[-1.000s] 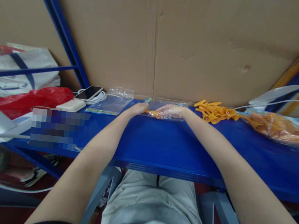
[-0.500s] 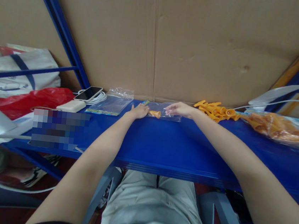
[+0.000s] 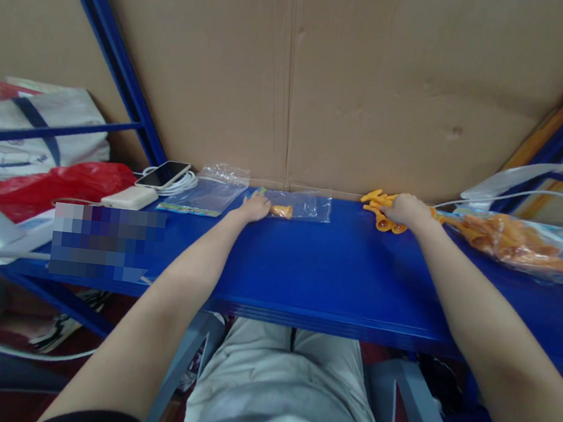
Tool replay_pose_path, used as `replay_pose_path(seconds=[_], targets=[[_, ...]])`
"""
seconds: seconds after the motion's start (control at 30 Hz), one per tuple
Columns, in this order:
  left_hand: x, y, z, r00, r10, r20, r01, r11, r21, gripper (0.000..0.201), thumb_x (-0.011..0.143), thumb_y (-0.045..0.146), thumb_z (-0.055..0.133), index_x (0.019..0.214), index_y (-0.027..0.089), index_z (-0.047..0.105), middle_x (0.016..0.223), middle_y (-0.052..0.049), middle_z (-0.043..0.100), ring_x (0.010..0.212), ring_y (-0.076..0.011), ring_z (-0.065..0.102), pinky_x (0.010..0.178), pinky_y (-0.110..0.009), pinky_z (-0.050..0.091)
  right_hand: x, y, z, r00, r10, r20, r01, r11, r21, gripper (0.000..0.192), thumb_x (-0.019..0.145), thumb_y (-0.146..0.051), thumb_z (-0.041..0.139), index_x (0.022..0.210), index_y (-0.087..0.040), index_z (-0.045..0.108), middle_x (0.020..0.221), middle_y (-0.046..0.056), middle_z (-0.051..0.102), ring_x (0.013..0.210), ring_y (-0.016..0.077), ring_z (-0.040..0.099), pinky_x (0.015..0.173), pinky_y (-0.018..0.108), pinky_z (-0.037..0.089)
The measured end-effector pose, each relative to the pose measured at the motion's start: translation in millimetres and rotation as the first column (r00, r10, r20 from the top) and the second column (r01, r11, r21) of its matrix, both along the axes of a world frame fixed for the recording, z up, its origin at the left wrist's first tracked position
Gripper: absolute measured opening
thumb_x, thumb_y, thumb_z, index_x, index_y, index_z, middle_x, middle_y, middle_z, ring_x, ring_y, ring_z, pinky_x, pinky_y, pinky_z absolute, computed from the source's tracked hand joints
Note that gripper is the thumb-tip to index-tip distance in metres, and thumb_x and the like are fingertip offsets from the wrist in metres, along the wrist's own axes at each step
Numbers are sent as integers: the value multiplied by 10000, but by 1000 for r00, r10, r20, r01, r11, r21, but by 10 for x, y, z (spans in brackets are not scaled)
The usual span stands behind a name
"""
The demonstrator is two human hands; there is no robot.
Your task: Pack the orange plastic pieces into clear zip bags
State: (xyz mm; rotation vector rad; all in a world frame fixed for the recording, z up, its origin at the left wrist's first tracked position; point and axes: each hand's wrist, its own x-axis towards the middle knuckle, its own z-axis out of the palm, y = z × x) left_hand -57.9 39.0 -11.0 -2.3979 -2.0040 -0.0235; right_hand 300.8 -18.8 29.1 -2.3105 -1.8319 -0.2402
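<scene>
At the shelf's (image 3: 306, 267) back edge the left hand (image 3: 256, 206) lies flat, pinning the mouth of a clear bag (image 3: 302, 206) holding one orange piece (image 3: 281, 210) lengthwise along that edge; rightward, the right hand (image 3: 405, 209) curls over the loose orange pieces (image 3: 379, 211), grip hidden.
</scene>
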Motion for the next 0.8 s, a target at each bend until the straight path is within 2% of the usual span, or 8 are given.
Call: replay_pose_path(seconds=[0.1,0.13,0.27,0.4,0.5,0.63,0.73,0.8], targets=[[-10,0,0,1000,7,27,-6,1000,-13,614,998,310,99,1479,164,452,1642,-57,228,1525,-264,155,1193,-513,256,-29,8,-33,999,-49,-8,47,983,-175,390,896,-465,561,1005,-133,734,919,178,738,972,355,707,858,452,533],[-13,3,-1,1000,6,31,-6,1000,-15,616,1001,318,91,1494,168,430,1643,-55,225,1526,-260,150,1194,-506,256,-51,3,-39,999,-45,-4,43,979,-198,408,902,-480,546,1003,-130,730,913,174,737,969,353,706,859,458,530],[-30,37,-20,1000,-2,31,3,1000,-13,605,1004,324,103,1513,195,403,1637,-64,240,1526,-259,152,1185,-509,274,-138,-25,-68,998,-12,56,20,988,-156,465,857,-511,588,1065,-110,703,1042,199,720,1075,375,660,876,494,516],[-67,97,-58,998,-15,69,15,1000,-3,606,1010,375,117,1512,195,405,1632,-86,259,1523,-262,167,1184,-493,271,-199,-42,-113,997,25,67,-17,994,-105,419,791,-426,674,1064,-110,709,1094,223,701,1122,404,630,883,528,511],[-95,137,-81,996,-39,76,38,999,11,600,1012,426,146,1517,216,394,1624,-92,282,1519,-267,184,1185,-499,257,-204,-36,-132,999,44,7,-43,997,-70,312,773,-354,681,987,-132,733,957,196,720,1045,397,662,857,534,522],[-105,158,-91,997,-49,62,48,999,3,610,1012,450,152,1518,204,387,1619,-105,291,1516,-254,199,1186,-472,252,-183,-22,-114,987,77,-142,-95,987,-127,213,816,-356,645,831,-163,735,659,111,677,794,321,706,790,511,546],[-96,156,-88,997,-45,63,45,999,7,632,1013,468,126,1510,186,398,1628,-111,267,1515,-241,205,1186,-433,255,-207,-41,-87,979,55,-196,-89,982,-169,286,853,-426,625,770,-170,720,617,93,658,701,283,697,764,499,551],[-90,153,-85,997,-47,64,46,999,6,637,1013,474,124,1505,179,403,1633,-113,251,1514,-237,207,1185,-419,254,-247,-64,-79,983,33,-180,-67,980,-186,328,844,-476,640,776,-165,720,669,111,676,762,300,705,795,505,544]])
